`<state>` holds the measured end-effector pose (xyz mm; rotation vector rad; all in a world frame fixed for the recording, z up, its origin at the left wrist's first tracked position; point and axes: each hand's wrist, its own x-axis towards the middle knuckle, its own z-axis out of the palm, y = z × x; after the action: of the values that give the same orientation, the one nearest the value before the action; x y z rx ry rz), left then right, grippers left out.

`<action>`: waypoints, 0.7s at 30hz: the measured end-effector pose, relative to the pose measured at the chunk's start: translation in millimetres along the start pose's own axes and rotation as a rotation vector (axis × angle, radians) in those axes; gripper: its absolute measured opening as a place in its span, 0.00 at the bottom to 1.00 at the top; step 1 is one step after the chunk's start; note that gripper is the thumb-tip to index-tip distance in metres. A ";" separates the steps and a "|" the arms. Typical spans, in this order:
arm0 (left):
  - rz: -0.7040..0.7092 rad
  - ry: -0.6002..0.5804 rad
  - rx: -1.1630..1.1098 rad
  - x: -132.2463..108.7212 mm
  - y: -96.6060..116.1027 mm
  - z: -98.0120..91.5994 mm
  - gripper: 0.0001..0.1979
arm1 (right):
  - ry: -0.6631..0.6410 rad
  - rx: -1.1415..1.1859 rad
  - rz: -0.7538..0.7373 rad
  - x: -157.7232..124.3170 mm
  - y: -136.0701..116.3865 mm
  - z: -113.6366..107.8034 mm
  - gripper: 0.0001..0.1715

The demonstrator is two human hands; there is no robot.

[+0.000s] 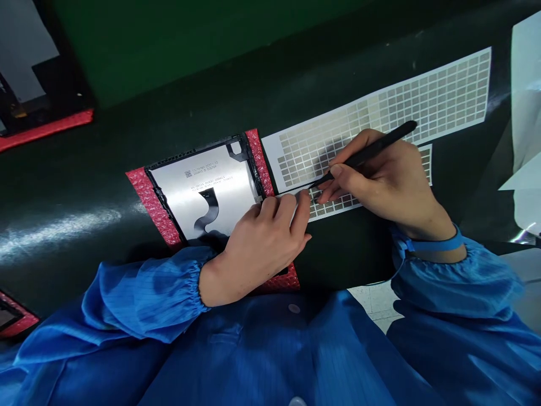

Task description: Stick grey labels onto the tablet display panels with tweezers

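Observation:
A silver panel [203, 186] with a black frame and a black flex strip lies on a red bubble-wrap sheet [150, 197] on a dark belt. My left hand [262, 248] rests curled on the panel's near right corner, fingertips pressing the edge of a white sticker sheet [380, 107] with a grid of small grey labels. My right hand [384, 180] is closed on black tweezers [372, 149], whose tip touches the sheet's lower edge just beside my left fingertips. A blue strap circles my right wrist.
The dark green belt [84, 225] runs left to right. Another panel on red wrap [38, 121] lies at the far left, and a further red edge [17, 321] shows at the lower left. White plastic sheeting [526, 113] sits at the right.

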<state>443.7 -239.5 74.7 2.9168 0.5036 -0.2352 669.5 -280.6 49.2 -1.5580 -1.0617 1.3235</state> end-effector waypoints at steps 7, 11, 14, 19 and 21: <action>0.012 0.001 0.013 0.7 0.0 0.2 0.27 | 0.143 0.091 -0.013 -1.0 -3.8 1.1 0.11; 0.014 0.001 -0.025 2.7 -1.9 -0.4 0.27 | 0.250 0.078 -0.054 0.5 -16.3 -0.6 0.07; 0.003 0.013 -0.068 3.7 -2.9 0.4 0.28 | 0.184 0.032 -0.056 9.9 -20.9 1.1 0.08; -0.016 0.012 -0.119 3.8 -4.1 1.9 0.30 | 0.061 0.030 -0.087 32.2 -14.2 8.7 0.07; 0.003 0.067 -0.144 3.5 -7.9 2.5 0.28 | 0.042 0.036 -0.078 37.0 -10.3 10.8 0.05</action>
<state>443.9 -231.5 70.5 2.7923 0.5048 -0.0960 661.3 -241.6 46.3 -1.4963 -1.0562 1.2453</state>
